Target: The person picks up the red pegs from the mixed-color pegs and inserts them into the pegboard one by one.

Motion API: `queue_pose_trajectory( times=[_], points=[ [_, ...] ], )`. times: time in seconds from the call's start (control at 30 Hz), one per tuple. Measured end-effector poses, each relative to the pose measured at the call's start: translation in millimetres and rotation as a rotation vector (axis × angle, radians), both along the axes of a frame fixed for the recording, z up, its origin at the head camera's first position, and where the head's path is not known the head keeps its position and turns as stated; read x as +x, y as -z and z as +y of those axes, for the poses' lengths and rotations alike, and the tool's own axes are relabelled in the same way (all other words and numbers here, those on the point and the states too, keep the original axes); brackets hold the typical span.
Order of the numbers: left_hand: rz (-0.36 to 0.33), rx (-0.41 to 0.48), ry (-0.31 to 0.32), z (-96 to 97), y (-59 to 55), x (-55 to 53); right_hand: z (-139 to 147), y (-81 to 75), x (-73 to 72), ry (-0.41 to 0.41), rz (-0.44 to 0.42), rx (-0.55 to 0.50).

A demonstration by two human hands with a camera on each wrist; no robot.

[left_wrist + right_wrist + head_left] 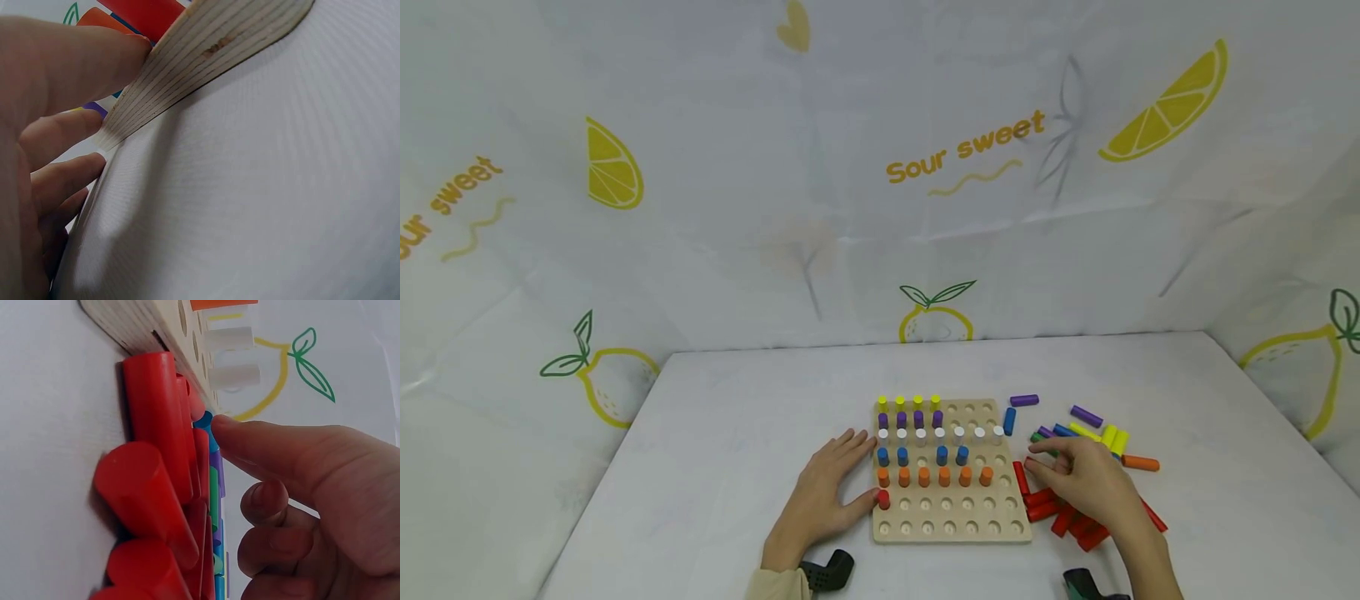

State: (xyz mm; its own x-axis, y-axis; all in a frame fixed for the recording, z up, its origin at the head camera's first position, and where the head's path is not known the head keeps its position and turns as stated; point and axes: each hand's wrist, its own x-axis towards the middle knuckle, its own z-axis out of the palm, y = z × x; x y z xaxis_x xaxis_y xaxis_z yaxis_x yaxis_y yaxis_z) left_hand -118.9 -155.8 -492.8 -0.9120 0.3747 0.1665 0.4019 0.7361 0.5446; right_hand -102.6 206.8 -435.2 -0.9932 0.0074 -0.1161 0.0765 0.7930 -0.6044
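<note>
A wooden pegboard lies on the table with rows of yellow, purple, white, blue and orange pegs standing in its holes. One red peg stands at the left end of the row below the orange ones. My left hand rests at the board's left side, fingers spread, thumb touching the edge near that red peg. To the right of the board, my right hand hovers over loose red pegs, thumb and forefinger apart. Just below its fingertips a red peg lies against the board's right edge.
Loose purple pegs, a blue peg, yellow pegs and an orange peg lie scattered right of the board. A white cloth wall printed with lemons rises behind the table.
</note>
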Motion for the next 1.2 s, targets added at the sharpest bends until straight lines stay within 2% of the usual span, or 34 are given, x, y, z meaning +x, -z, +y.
queue_pose_trajectory(
  times=[0.27, 0.97, 1.2],
  points=[
    [0.001, 0.003, -0.002, -0.2, 0.7, -0.2, -2.7, 2.4, -1.0, 0.007, -0.026, 0.021],
    [0.018, 0.020, 0.007, -1.1, 1.9, -0.7, -3.8, 8.4, -3.2, -0.006, -0.025, 0.089],
    [-0.003, 0.010, -0.001, -0.5, 1.6, -0.5, -3.3, 4.9, -2.5, 0.001, -0.022, 0.083]
  ],
)
